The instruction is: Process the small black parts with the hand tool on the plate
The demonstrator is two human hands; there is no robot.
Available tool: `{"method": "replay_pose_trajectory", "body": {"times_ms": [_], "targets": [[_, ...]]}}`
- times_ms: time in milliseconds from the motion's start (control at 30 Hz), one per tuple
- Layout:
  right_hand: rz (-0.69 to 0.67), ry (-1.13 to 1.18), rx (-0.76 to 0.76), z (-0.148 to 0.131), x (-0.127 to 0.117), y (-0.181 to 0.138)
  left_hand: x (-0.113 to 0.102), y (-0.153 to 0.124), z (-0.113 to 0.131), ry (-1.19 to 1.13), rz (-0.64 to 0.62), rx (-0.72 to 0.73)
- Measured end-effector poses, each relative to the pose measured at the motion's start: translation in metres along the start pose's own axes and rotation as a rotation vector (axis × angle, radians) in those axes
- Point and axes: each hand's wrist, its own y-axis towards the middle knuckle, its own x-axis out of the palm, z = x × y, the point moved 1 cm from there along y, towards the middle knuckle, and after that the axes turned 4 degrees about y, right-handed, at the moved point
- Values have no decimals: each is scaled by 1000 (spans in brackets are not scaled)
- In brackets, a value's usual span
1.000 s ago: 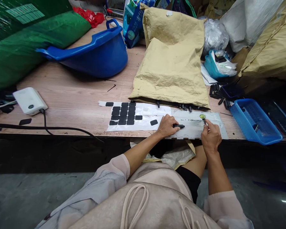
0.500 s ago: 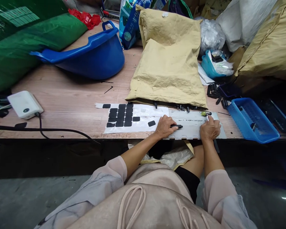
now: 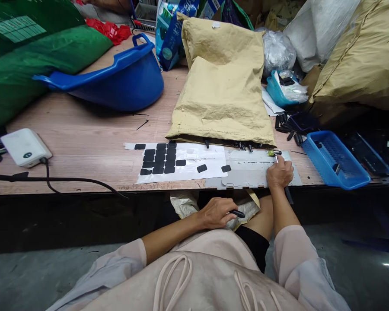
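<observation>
My left hand (image 3: 216,212) is below the table edge over my lap, gripping a small black stick-shaped part (image 3: 237,214) above an open bag (image 3: 243,209) on my knees. My right hand (image 3: 279,173) rests on a grey sheet (image 3: 253,172) at the table's front edge and holds a thin tool (image 3: 276,159) with a yellow-green head (image 3: 271,153). A white sheet (image 3: 181,162) to the left carries several black pads (image 3: 160,158). Two loose black pads (image 3: 201,168) lie near it.
A large tan paper sack (image 3: 223,86) lies behind the sheets with small black parts (image 3: 243,147) at its mouth. A blue tub (image 3: 116,82) stands at the back left, a blue basket (image 3: 335,160) at the right. A white box (image 3: 24,147) with a black cable (image 3: 68,181) sits left.
My left hand has left the grey sheet and dropped below the table edge to my lap, still holding the black part. A black pad now lies where that hand was. My right hand barely moved.
</observation>
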Motion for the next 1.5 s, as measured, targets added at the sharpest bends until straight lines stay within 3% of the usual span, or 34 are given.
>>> {"method": "replay_pose_trajectory", "body": {"times_ms": [100, 233, 333, 433, 567, 667, 733, 833, 967, 1167, 1500], "targets": [[-15, 0, 11, -2, -2, 0, 20, -9, -24, 7, -58, -263], [-35, -22, 16, -3, -4, 0, 27, -11, -49, 106, -182, -548], [-39, -52, 14, -3, -3, 0, 18, -12, -40, 132, -263, -526], [-25, -78, 4, -2, -1, 0, -3, -2, -10, 44, -263, -389], [-19, -97, -6, -2, 1, -1, -41, 50, 25, -61, -4, -341], [-16, -96, -2, -2, 2, -2, -65, 109, 27, -9, 287, -477], [-11, -91, -6, -2, 3, -2, -75, 146, 20, 46, 410, -576], [-12, -94, -15, -2, 4, -3, -81, 187, 9, 98, 428, -689], [-23, -111, -23, -2, 4, -4, -82, 213, 2, 166, 409, -735], [-26, -128, -21, -3, 2, -5, -82, 203, 3, 134, 422, -739], [-28, -113, -12, -3, 1, -3, -75, 110, 0, 79, 357, -657]]}}
